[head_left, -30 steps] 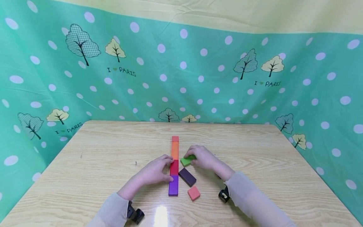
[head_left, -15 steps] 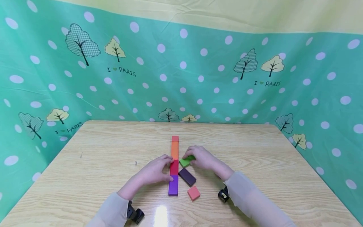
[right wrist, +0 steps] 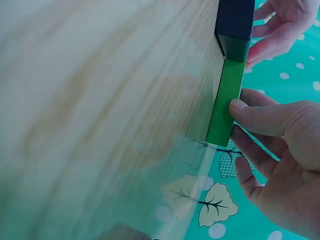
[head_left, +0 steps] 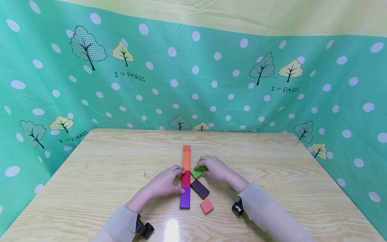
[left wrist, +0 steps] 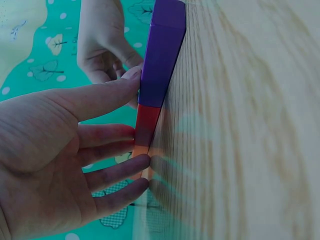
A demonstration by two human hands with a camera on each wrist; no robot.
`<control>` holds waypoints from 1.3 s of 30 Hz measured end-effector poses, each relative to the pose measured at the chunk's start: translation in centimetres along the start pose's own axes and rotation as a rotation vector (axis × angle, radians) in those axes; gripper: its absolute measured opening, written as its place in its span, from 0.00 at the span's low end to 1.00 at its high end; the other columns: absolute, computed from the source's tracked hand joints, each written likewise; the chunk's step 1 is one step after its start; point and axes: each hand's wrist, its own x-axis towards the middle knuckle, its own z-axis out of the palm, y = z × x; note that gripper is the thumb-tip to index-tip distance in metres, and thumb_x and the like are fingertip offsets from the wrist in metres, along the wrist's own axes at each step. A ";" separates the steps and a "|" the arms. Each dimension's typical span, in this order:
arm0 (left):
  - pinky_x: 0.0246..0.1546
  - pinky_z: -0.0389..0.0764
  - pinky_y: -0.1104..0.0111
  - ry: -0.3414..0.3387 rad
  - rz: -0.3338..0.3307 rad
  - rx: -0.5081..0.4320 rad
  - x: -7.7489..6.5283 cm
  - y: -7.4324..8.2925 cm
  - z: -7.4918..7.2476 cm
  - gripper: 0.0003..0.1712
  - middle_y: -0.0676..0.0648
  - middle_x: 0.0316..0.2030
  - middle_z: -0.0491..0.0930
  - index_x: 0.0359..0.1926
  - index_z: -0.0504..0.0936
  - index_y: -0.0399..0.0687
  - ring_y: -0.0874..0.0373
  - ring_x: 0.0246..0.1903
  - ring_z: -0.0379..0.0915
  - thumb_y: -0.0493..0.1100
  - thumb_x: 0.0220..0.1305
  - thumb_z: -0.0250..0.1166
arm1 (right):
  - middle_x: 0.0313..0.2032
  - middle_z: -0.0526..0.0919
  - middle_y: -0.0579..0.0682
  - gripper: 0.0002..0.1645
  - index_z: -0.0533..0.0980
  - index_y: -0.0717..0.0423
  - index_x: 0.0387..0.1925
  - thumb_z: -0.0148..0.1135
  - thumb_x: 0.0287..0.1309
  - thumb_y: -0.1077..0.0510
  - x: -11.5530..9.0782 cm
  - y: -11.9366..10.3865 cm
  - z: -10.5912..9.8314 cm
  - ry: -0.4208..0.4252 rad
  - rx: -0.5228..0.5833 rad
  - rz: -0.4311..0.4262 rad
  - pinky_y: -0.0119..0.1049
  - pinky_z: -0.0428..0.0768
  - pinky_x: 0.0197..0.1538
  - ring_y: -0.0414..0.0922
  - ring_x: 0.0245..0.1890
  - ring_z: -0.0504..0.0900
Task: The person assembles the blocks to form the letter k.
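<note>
A straight row of flat blocks lies on the table: a salmon block (head_left: 186, 148) at the far end, then an orange block (head_left: 186, 160), a red block (head_left: 185, 178) and a purple block (head_left: 184, 198) nearest me. My left hand (head_left: 164, 183) rests at the row's left side, its thumb on the purple block and its fairly straight fingers by the red one. To the right of the row, my right hand (head_left: 215, 168) pinches a green block (right wrist: 226, 102) between thumb and fingers. The green block's near-left end is close beside the red block; part of it is hidden under the fingers.
A dark block (head_left: 200, 189) lies at a slant just right of the row, in front of the green one. Closer to me sits a small salmon square block (head_left: 207, 206). A patterned green curtain (head_left: 193, 84) hangs behind the wooden table (head_left: 90, 188).
My right hand has shifted slightly left with the green block, bringing it nearer the row. The left hand and the other blocks have stayed put.
</note>
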 end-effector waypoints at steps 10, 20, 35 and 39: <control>0.57 0.69 0.54 -0.002 -0.003 -0.008 0.0 0.0 0.0 0.39 0.42 0.55 0.71 0.57 0.70 0.35 0.47 0.55 0.67 0.49 0.45 0.71 | 0.43 0.79 0.45 0.19 0.80 0.50 0.42 0.64 0.47 0.67 0.0 0.0 0.1 0.005 0.000 -0.001 0.43 0.71 0.55 0.45 0.48 0.76; 0.57 0.69 0.54 -0.001 0.002 -0.017 -0.1 0.1 0.0 0.39 0.42 0.55 0.70 0.57 0.70 0.34 0.46 0.55 0.68 0.48 0.44 0.72 | 0.43 0.80 0.47 0.19 0.80 0.53 0.43 0.62 0.47 0.69 -0.3 0.1 -0.1 0.029 0.059 0.008 0.40 0.74 0.54 0.44 0.47 0.77; 0.59 0.67 0.54 -0.007 -0.010 -0.001 -0.1 0.0 0.1 0.40 0.42 0.57 0.69 0.58 0.69 0.36 0.46 0.57 0.66 0.49 0.45 0.71 | 0.40 0.81 0.49 0.16 0.79 0.57 0.42 0.63 0.48 0.66 -2.9 1.1 -1.2 0.067 0.117 0.071 0.43 0.76 0.52 0.47 0.45 0.78; 0.59 0.67 0.54 -0.006 -0.007 -0.005 -0.1 0.1 0.1 0.40 0.42 0.57 0.69 0.57 0.70 0.34 0.46 0.57 0.66 0.48 0.45 0.72 | 0.39 0.81 0.48 0.16 0.80 0.56 0.41 0.64 0.46 0.66 -3.9 1.4 -1.3 0.062 0.126 0.113 0.43 0.77 0.49 0.47 0.44 0.78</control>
